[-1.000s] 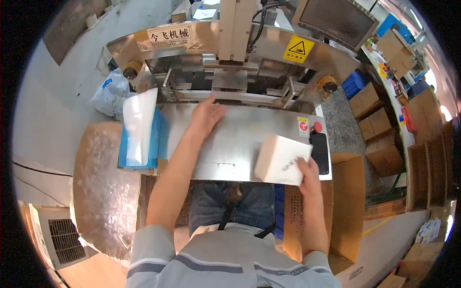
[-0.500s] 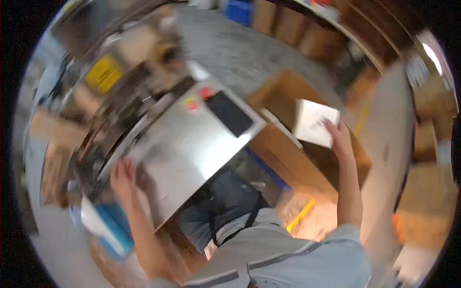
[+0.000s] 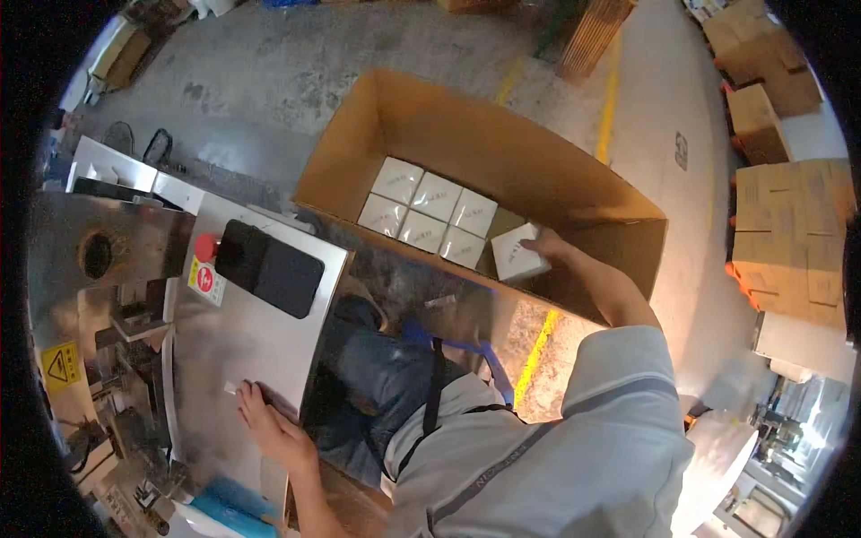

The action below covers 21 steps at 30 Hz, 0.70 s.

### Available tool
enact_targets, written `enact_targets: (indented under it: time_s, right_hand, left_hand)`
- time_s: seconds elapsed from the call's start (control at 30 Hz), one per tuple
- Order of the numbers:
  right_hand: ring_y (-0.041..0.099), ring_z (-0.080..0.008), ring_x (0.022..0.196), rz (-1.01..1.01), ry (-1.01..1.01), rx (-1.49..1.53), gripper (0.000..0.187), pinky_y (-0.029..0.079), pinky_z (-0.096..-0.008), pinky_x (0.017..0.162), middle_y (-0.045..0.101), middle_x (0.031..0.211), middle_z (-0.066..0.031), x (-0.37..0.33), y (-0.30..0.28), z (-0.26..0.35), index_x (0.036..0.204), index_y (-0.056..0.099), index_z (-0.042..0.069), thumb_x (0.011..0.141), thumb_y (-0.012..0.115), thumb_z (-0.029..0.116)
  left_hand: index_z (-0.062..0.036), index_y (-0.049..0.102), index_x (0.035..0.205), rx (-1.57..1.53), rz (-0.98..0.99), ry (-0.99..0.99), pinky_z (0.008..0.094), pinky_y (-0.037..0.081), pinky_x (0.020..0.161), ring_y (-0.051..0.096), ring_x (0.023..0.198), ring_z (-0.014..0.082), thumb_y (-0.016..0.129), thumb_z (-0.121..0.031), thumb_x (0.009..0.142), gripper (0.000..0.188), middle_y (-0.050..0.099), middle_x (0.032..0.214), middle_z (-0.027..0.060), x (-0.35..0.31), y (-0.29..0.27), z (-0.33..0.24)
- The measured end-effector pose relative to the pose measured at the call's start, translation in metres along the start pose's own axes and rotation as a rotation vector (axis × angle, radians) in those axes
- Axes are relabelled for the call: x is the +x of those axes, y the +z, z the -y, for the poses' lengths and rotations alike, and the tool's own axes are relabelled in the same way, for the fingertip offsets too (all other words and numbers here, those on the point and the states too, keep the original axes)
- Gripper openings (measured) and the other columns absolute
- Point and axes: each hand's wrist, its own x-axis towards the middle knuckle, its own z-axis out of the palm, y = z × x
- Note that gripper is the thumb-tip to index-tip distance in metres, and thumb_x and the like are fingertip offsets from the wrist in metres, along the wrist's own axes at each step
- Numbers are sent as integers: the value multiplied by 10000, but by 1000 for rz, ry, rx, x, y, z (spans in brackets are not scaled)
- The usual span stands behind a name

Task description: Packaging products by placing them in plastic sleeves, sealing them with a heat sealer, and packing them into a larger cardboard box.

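Note:
My right hand grips a small white box inside a large open cardboard carton. Left of it in the carton, several matching white boxes sit side by side in two rows. The held box is slightly turned against them, with a gap between; whether it touches the bottom I cannot tell. My left hand lies on a metal tabletop, palm down with the fingers extended. A tiny white scrap shows by its fingertips.
A black phone-like slab and a red button are at the tabletop's far end. Machinery with a yellow warning label stands left. Stacked cartons line the right side. A blue-and-white package lies lower left.
The view has swung toward the carton, showing the boxes inside. My right hand has lowered the white box from above the carton into it. My left hand stays on the tabletop.

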Motion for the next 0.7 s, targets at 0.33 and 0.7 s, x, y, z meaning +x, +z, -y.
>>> enact_targets:
  time_s: [0.33, 0.7]
  right_hand:
    - [562, -215, 667, 586, -58, 351, 313, 464, -376, 568, 562, 745, -48, 8, 128, 41, 850, 585, 39, 918, 633, 340]
    - [662, -271, 1108, 239, -515, -81, 561, 511, -370, 965, 677, 1231, -208, -34, 42, 280, 1323, 582, -54, 965, 632, 376]
  left_hand:
    - [82, 517, 1365, 107, 64, -80, 546, 259, 1183, 436, 1384, 434, 366, -148, 1060, 411, 492, 1463, 259, 11, -18, -15]
    - [21, 599, 1258, 84, -47, -56, 542, 354, 1142, 531, 1306, 399, 545, -16, 936, 329, 586, 1347, 239, 3, -15, -22]
